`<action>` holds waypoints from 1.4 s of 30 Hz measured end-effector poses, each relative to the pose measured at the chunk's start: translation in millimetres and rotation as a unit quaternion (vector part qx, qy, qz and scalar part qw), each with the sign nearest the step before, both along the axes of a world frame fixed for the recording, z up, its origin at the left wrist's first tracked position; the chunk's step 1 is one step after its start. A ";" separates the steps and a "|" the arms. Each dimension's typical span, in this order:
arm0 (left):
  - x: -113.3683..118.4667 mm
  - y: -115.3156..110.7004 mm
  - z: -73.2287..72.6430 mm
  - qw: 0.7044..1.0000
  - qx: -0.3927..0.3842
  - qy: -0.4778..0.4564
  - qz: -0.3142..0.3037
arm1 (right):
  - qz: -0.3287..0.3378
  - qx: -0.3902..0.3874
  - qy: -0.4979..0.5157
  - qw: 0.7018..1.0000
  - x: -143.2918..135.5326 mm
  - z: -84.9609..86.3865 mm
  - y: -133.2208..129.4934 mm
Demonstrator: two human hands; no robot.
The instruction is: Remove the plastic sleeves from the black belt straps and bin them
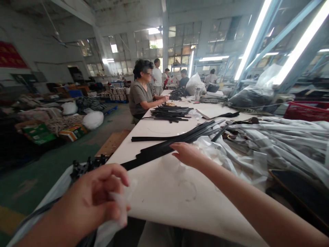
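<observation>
Long black strips (154, 151) lie in a bundle across the white table (164, 192). My right hand (186, 154) reaches over the table, its fingers stretched out at the near edge of the strips. At the lower left, above the table's near corner, my left hand (102, 195) has curled fingers round a piece of thin translucent plastic (115, 212). Crumpled clear plastic (213, 147) sits just beyond my right wrist.
White wrapped straps (277, 137) are heaped on the right. Another black pile (169, 112) lies farther back, beside a seated person (141, 92). Black pieces (84, 166) fill a bag at the table's left edge. A red crate (307, 110) stands at the right.
</observation>
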State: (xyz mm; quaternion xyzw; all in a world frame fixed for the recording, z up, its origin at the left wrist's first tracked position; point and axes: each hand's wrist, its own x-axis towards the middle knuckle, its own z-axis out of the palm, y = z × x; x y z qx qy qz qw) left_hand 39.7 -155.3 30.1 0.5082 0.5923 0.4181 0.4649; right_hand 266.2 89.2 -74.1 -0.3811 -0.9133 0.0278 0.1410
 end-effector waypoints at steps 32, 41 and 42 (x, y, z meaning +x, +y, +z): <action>48.9 190.5 -95.8 0.957 0.079 0.247 -0.129 | 0.079 0.122 0.037 0.989 5.3 -5.3 -19.7; 47.9 189.6 -101.0 0.952 0.092 0.266 -0.124 | 0.073 0.129 0.076 0.986 7.9 -4.9 -17.6; 48.2 189.5 -101.5 0.951 0.091 0.266 -0.126 | 0.077 0.130 0.072 0.986 7.6 -4.6 -18.0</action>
